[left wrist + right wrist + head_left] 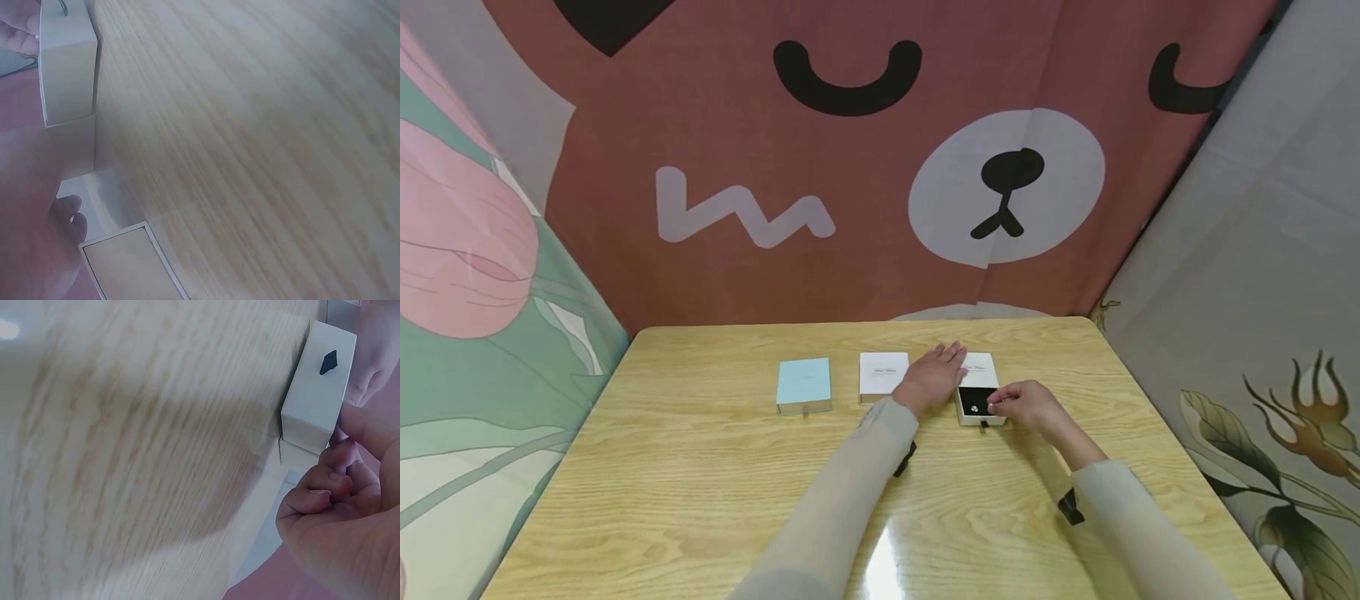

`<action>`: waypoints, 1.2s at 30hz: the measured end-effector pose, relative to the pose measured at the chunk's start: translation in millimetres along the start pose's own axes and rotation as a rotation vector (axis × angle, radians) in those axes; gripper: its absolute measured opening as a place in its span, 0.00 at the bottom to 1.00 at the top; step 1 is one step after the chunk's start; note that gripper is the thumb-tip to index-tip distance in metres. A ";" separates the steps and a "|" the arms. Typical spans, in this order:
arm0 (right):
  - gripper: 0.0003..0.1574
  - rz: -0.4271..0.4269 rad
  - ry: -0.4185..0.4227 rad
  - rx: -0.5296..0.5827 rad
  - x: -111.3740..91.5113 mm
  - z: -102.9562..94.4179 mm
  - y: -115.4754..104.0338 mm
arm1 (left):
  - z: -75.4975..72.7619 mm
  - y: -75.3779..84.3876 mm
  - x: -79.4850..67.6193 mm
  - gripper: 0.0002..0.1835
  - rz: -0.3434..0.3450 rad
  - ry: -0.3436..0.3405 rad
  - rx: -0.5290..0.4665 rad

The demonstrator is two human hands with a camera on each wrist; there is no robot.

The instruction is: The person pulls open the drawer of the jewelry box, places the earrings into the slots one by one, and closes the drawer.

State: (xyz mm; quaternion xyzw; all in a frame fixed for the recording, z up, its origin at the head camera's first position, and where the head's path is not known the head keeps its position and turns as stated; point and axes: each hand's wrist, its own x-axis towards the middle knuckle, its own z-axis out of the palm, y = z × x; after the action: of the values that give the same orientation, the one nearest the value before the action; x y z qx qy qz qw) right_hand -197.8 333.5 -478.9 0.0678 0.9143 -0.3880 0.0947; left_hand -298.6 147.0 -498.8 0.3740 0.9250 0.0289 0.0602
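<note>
The rightmost white box [980, 363] has its drawer [981, 420] pulled out toward me, with a black lining and a small shiny stud earring [975, 408] on it. My left hand [934, 377] lies with straight fingers over the left edge of this box. At the drawer's right side my right hand [1033, 408] has thumb and index finger pinched together, a tiny pale earring at the tips. The other fingers [312, 500] are curled in the right wrist view. A dark pull tab [329, 362] shows on the drawer front.
Another white box [882, 372] stands just left of my left hand, partly covered by it. Farther left is a light blue box [804, 383]. All stand on a wooden table [700, 483], with a patterned curtain [760, 283] behind it.
</note>
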 end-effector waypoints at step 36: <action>0.07 -0.007 0.043 -0.166 8.6 4.4 -6.2 | -2.5 0.1 -2.3 0.31 0.003 -0.010 -0.020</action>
State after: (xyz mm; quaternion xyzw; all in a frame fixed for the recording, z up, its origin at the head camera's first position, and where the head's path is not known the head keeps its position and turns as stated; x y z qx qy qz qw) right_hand -206.8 326.5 -479.5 0.0648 0.9454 -0.3095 0.0789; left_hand -297.2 145.4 -496.1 0.3748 0.9238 0.0364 0.0684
